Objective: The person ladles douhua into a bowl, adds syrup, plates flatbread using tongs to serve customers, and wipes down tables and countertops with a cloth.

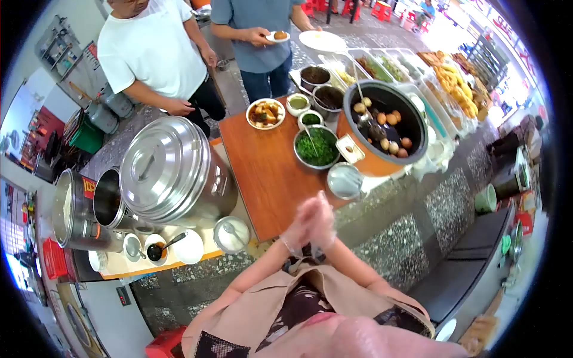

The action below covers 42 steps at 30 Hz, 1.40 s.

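My left hand point(302, 223) and my right hand point(323, 222) meet palm to palm at the near edge of the brown wooden table point(262, 179). Both wear thin clear plastic gloves; their fingers look stretched forward, slightly blurred, with no object visible between them. Just ahead sits a metal bowl point(345, 181). Beyond it are a bowl of chopped green herbs point(319, 149) with a spoon and a large dark pot point(412, 122) holding several eggs. A white bowl of food in brown sauce point(265, 113) stands at the table's far left corner.
On the left stand a big lidded steel pot point(161, 161), an open pot point(108, 200) and several small bowls, including a white one point(188, 247). Trays of food point(382, 65) line the right back. Across the table, a person in white point(149, 48) and another in blue-grey point(253, 45) stand.
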Each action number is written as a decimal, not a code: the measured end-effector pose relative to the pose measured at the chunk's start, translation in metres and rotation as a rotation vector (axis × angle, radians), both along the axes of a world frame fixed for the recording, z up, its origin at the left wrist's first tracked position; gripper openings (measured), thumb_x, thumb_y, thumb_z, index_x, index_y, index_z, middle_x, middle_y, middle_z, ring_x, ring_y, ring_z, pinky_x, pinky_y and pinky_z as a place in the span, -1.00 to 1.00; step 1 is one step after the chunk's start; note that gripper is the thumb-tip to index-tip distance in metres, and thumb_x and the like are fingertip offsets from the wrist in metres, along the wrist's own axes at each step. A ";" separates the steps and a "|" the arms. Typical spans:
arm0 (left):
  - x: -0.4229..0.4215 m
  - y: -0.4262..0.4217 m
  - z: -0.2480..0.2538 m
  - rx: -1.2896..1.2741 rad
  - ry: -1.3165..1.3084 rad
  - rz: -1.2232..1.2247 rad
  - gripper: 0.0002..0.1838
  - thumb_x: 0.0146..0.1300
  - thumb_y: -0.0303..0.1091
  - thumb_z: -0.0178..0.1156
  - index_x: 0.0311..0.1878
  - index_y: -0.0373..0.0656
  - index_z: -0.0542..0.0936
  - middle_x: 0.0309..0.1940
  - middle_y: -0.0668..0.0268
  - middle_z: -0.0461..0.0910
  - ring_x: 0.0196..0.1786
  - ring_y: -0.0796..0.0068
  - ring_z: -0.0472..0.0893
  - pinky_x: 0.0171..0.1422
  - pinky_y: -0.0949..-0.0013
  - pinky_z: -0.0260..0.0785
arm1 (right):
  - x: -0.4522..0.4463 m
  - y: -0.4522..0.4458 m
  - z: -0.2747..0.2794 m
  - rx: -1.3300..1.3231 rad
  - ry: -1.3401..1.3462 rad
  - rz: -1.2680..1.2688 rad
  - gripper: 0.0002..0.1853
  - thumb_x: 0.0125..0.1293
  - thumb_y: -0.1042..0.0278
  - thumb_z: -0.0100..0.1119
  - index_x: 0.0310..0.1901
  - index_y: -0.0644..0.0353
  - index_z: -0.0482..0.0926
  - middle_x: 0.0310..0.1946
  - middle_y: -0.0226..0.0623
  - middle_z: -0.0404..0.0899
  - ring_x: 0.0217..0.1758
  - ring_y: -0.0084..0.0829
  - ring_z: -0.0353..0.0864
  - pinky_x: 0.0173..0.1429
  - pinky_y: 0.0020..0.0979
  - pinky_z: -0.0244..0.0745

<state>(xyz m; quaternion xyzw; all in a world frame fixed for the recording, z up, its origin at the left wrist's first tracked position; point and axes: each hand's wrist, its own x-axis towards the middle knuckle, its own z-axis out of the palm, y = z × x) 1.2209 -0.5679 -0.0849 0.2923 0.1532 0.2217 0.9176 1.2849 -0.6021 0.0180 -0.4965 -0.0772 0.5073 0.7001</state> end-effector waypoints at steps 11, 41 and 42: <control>0.040 -0.097 -0.020 0.565 0.066 -0.450 -0.51 0.35 -0.13 -0.02 0.22 -0.21 0.20 -0.05 0.29 0.39 0.00 0.47 0.40 0.14 0.33 0.32 | 0.059 -0.143 -0.004 -0.231 -0.226 -0.007 -0.42 0.20 -0.12 0.07 -0.82 0.13 0.39 -0.86 -0.38 0.31 -0.77 -0.52 0.26 -0.56 -0.40 0.21; 0.481 -0.624 -0.013 0.751 0.054 -1.568 -0.67 0.29 -0.29 0.13 0.09 -0.15 0.45 -0.22 0.27 0.60 -0.18 0.49 0.59 -0.11 0.44 0.47 | 0.067 -0.969 -0.184 -2.114 0.340 -1.162 -0.10 0.25 -0.25 -0.12 0.26 0.56 0.09 0.32 0.24 0.04 0.43 0.05 -0.07 0.48 -0.12 -0.25; 0.492 -0.636 -0.007 0.771 0.121 -1.545 -0.68 0.29 -0.30 0.12 0.09 -0.14 0.46 -0.22 0.28 0.60 -0.19 0.51 0.59 -0.12 0.44 0.47 | 0.071 -0.958 -0.184 -2.138 0.315 -1.174 -0.08 0.23 -0.25 -0.09 0.28 0.56 0.05 0.34 0.22 -0.01 0.43 0.05 -0.07 0.49 -0.14 -0.26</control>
